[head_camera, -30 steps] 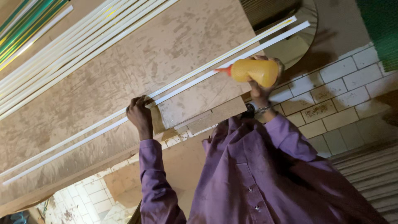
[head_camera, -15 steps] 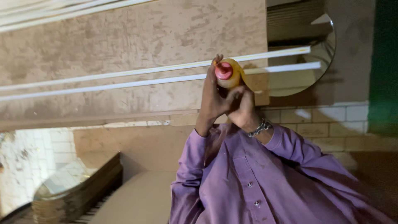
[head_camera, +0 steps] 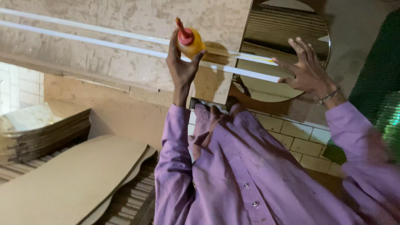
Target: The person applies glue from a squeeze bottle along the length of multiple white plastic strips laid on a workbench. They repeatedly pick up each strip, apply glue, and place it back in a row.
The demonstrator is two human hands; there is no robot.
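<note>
Bottle: my left hand has its fingers clamped on the yellow glue bottle at 12 o'clock, red nozzle up | right hand: fingers spread apart, touching the white strips at 2 o'clock | tip: I'd steady the strip before squeezing.

Single head-worn view, directed steeply down along the purple shirt toward the board, hands framed at close range.

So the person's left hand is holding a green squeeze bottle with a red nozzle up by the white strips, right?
Not quite: the head view shows the plastic squeeze bottle is yellow, not green. The rest stands: the left hand holds it, its red nozzle up, by the long white strips.
</note>
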